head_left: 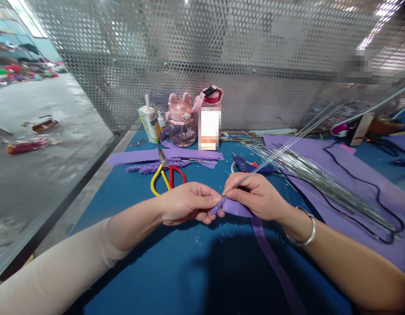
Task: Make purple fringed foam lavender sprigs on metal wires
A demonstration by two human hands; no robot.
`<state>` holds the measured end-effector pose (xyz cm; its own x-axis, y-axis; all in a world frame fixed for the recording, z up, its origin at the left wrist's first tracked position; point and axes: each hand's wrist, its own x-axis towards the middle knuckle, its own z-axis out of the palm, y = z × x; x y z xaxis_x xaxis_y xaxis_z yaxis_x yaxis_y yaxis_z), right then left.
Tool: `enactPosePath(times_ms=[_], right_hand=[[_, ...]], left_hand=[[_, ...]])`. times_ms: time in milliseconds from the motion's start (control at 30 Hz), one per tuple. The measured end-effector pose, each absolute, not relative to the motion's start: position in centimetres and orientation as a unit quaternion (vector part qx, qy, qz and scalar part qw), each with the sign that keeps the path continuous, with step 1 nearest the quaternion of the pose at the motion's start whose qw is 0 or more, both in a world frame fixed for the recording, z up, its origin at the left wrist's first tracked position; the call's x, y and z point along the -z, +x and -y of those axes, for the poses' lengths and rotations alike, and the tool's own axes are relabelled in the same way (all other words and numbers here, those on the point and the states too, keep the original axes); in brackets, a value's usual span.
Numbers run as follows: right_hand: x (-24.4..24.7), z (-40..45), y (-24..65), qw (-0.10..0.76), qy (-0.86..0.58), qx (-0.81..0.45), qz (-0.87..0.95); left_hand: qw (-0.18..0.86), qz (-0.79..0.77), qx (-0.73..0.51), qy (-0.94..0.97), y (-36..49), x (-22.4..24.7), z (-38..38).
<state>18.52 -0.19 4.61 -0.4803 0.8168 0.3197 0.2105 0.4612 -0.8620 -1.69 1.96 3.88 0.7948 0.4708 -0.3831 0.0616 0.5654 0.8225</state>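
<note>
Over the middle of the blue table, my left hand (194, 203) pinches the bunched end of a purple strip (263, 245). My right hand (255, 194) touches it from the other side, closed on the strip and a thin wire (274, 155) that slants up to the right. From my right hand the strip hangs down toward the table's front edge. Scissors (166, 175) with one yellow and one red handle lie beyond my left hand. A blue glue gun (243, 164) lies just beyond my right hand.
Purple sheets (196, 154) and a fuzzy purple stem (145, 167) lie at the back left of the table (123, 192). A pink bottle (182, 120), a carton (150, 124) and another bottle (211, 98) stand behind. Wire bundles (320, 188) and a black cord (363, 179) cover the right.
</note>
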Motion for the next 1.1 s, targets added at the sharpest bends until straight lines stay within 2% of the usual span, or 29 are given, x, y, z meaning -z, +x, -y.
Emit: enactPosePath(times_ms=[233, 367, 500, 633, 733, 867, 933, 1000, 1100], right_hand=[[-4.6, 0.6, 18.2, 0.378, -0.338, -0.383, 0.772], [-4.1, 0.3, 18.2, 0.376, -0.393, -0.379, 0.749], [-2.4, -0.5, 17.6, 0.36, -0.466, -0.4, 0.702], [-0.9, -0.8, 16.4, 0.354, -0.505, -0.438, 0.654], [-1.3, -0.3, 16.9, 0.319, -0.499, -0.46, 0.661], [-3.9, 0.7, 21.6, 0.141, -0.472, -0.528, 0.692], [-5.3, 1.0, 25.2, 0.089, -0.515, -0.543, 0.657], [-6.2, 1.0, 28.5, 0.079, -0.565, -0.526, 0.631], [-6.2, 0.3, 32.1, 0.16, -0.635, -0.433, 0.619]], left_hand=[[0.785, -0.293, -0.141, 0.528, -1.6, -4.1, -1.8], [0.739, -0.316, -0.163, 0.572, -1.6, -3.1, -2.7], [0.62, -0.419, -0.226, 0.624, -1.9, -1.6, -3.1], [0.518, -0.392, -0.327, 0.686, -1.9, -0.6, -2.3], [0.506, -0.355, -0.352, 0.702, -1.7, -0.1, -1.8], [0.557, -0.306, -0.337, 0.694, -1.8, 0.5, -2.2], [0.593, -0.282, -0.318, 0.684, -1.9, 0.7, -2.6], [0.606, -0.276, -0.306, 0.68, -2.0, 0.9, -2.9], [0.524, -0.313, -0.312, 0.728, -2.1, 1.4, -3.2]])
